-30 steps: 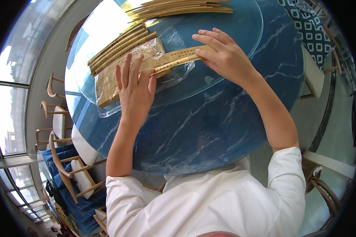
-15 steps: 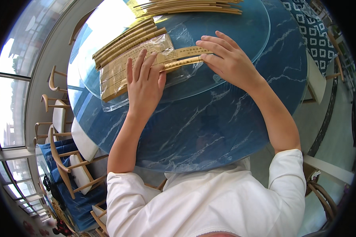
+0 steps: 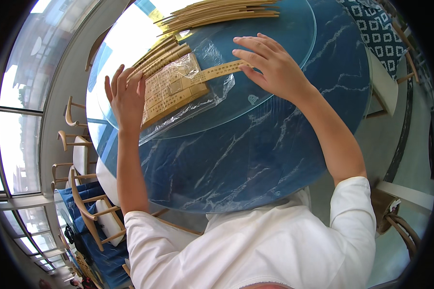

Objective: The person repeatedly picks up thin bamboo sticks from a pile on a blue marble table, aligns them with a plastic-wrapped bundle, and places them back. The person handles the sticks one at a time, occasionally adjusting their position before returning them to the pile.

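Observation:
A printed bamboo strip (image 3: 222, 71) reaches from a stack of printed bamboo slips (image 3: 173, 96) to my right hand (image 3: 275, 67). My right thumb and fingers close on its far right end, with the other fingers stretched out. Clear plastic wrap (image 3: 217, 94) lies over and around the stack. At the stack's left end is my left hand (image 3: 128, 101), its fingers apart and nothing seen in them. Whether its thumb touches the stack I cannot tell. Rolled bamboo slips (image 3: 166, 55) lie along the stack's far side.
A bundle of thin bamboo strips (image 3: 222, 14) rests farther back on the round glass turntable (image 3: 275, 29). Beneath is a blue marbled table (image 3: 217, 168). Wooden chairs (image 3: 91, 212) stand at the left, and a patterned cloth (image 3: 376, 33) hangs at the far right.
My left hand has moved left, from over the stack to its left end. A narrow slip near the right hand now lies on the stack's near side. The right hand has shifted slightly left.

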`<action>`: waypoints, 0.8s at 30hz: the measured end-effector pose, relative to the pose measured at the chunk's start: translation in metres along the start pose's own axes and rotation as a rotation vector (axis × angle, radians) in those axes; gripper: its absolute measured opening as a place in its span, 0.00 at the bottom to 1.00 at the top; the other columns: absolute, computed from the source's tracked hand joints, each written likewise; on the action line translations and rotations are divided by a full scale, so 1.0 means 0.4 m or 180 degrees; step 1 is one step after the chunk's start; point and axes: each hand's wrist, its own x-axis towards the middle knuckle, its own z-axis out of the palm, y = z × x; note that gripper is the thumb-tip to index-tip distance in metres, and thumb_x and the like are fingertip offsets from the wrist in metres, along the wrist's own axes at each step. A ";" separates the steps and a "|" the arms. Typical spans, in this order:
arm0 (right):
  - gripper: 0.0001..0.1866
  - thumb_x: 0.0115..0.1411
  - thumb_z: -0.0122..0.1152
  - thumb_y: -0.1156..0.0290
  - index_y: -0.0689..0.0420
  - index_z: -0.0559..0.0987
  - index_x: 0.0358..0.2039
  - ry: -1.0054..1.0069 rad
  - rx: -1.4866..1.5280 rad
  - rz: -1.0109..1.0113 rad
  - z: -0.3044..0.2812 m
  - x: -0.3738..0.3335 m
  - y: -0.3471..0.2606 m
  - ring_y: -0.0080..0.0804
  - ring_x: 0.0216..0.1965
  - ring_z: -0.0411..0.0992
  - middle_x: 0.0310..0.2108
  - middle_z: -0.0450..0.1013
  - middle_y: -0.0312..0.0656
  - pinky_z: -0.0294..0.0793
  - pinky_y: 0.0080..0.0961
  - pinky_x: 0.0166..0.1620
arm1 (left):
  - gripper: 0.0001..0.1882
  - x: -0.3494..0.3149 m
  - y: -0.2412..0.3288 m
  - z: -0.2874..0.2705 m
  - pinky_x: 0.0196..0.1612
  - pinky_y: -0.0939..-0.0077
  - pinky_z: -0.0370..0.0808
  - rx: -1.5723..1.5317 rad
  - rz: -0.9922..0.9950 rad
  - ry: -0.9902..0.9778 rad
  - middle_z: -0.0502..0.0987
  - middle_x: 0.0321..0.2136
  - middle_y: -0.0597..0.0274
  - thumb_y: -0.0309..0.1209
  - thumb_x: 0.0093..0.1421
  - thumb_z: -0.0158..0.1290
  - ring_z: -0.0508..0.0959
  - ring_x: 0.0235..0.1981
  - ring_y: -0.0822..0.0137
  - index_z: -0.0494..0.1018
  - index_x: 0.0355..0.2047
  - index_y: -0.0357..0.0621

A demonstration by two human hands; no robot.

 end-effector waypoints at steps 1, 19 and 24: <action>0.18 0.65 0.70 0.68 0.50 0.81 0.54 -0.0016 0.0019 0.0007 0.000 0.001 0.000 0.39 0.63 0.74 0.62 0.75 0.39 0.68 0.46 0.71 | 0.10 -0.003 -0.033 0.018 0.78 0.53 0.57 0.0033 0.0005 -0.0034 0.78 0.53 0.72 0.33 0.63 0.67 0.73 0.66 0.66 0.81 0.44 0.59; 0.11 0.66 0.68 0.69 0.55 0.85 0.48 -0.0149 0.0149 0.0144 0.007 -0.008 0.003 0.39 0.60 0.76 0.54 0.81 0.41 0.69 0.46 0.70 | 0.12 -0.031 -0.060 0.089 0.77 0.46 0.53 0.0183 -0.0149 -0.0868 0.72 0.67 0.55 0.37 0.71 0.58 0.62 0.75 0.54 0.85 0.49 0.51; 0.13 0.66 0.67 0.71 0.57 0.85 0.50 -0.0218 0.0114 0.0334 0.009 -0.011 0.001 0.41 0.62 0.75 0.55 0.81 0.41 0.68 0.46 0.70 | 0.20 -0.021 0.018 0.054 0.76 0.45 0.56 -0.0296 -0.0484 -0.0806 0.69 0.69 0.47 0.39 0.71 0.57 0.60 0.75 0.49 0.81 0.58 0.43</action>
